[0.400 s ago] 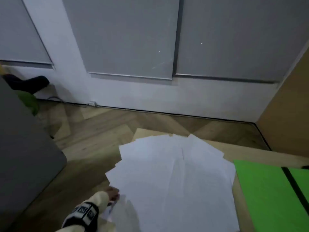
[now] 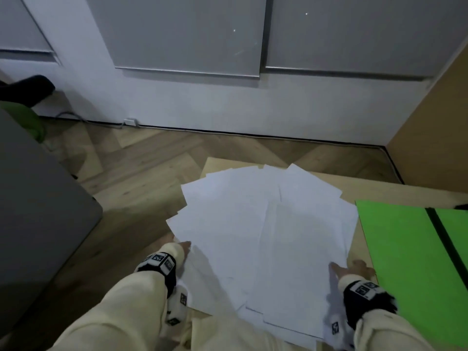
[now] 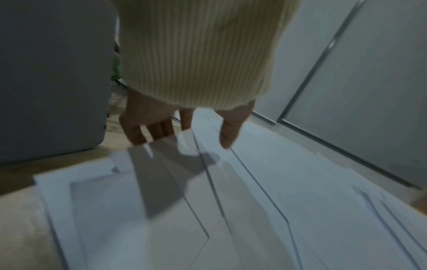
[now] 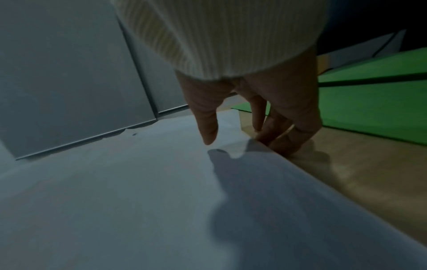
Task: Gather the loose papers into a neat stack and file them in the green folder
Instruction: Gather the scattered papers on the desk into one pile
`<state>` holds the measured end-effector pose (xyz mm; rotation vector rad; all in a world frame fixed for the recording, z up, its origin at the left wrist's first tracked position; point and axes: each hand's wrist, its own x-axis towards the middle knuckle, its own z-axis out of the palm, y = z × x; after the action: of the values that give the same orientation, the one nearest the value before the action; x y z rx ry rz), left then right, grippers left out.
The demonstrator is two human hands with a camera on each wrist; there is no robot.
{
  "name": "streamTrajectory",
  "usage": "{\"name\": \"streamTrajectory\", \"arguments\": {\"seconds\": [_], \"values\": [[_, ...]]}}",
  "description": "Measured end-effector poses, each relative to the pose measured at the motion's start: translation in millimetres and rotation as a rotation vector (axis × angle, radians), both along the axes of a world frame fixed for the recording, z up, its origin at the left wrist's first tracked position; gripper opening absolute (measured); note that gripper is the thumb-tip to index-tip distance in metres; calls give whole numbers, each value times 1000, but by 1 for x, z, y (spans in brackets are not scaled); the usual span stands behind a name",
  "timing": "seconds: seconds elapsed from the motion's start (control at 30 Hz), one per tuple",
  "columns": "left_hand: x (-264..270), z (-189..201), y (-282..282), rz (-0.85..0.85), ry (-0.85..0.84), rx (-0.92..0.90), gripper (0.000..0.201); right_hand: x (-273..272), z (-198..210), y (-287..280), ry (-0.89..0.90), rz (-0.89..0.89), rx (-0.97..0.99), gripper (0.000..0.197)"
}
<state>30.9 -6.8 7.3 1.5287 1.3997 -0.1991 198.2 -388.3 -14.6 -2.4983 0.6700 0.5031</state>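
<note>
head / papers [image 2: 266, 236]: white sheets lay fanned out, overlapping, on the wooden surface [image 2: 359, 191]; fan's left part overhung the surface edge above the floor [image 2: 141, 163].
head / green folder [image 2: 405, 249]: lay open flat on the surface, just right of the papers, black spine strip across it.
head / left hand [image 2: 183, 249]: at the fan's left edge, mostly hidden by a cream sleeve [image 2: 121, 305].
head / right hand [image 2: 354, 268]: at the fan's lower right edge, between papers and folder.
left wrist / left hand [image 3: 161, 126]: fingers [image 3: 135, 133] extended, loosely spread, tips against the sheet edge; thumb over the top sheet. No grip seen.
right wrist / right hand [image 4: 258, 117]: fingers [image 4: 291, 138] mostly straight, tips down on the surface right at the papers' [image 4: 138, 182] edge; thumb above the sheet. Holding nothing. Folder [image 4: 374, 109] lay behind.
</note>
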Motion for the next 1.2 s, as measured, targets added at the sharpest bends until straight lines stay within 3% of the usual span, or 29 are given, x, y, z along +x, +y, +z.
{"name": "streamTrajectory", "arguments": {"seconds": [0.07, 0.2, 0.27, 0.33, 0.43, 0.53, 0.63, 0.8, 0.9, 0.93, 1.07, 1.2], "values": [[9, -8, 6, -10, 46, 187, 66, -4, 2, 10, -43, -70, 28, 80], [25, -14, 0, -150, 63, 370, 50, -11, -16, 22, -138, -71, 176, 78], [31, -15, -1, -165, 33, 318, 46, -10, -24, 26, -151, -3, 288, 59], [34, -18, 1, -236, 35, 295, 48, -7, -29, 27, -118, 146, 337, 26], [35, -18, 9, -274, 41, 278, 44, -5, -24, 24, -82, 249, 417, 6], [34, -25, 22, -243, 28, 273, 36, -3, -11, 15, -81, 194, 465, 28], [35, -27, 24, -298, 39, 240, 31, -1, -11, 11, -74, 164, 481, 32], [46, -36, 3, -416, 7, 187, 25, -9, -20, 47, 5, 301, 498, 53], [53, -31, -1, -290, -11, 155, 23, -9, -23, 57, 49, 325, 563, 46], [56, -29, 1, -220, -19, 108, 26, -8, -20, 58, 67, 340, 576, 44], [64, -24, -5, 20, -45, -97, 77, -10, -11, 67, 203, 430, 672, 40], [66, -22, -21, 33, -134, -165, 84, -19, -11, 94, 168, 500, 604, 41]]}}
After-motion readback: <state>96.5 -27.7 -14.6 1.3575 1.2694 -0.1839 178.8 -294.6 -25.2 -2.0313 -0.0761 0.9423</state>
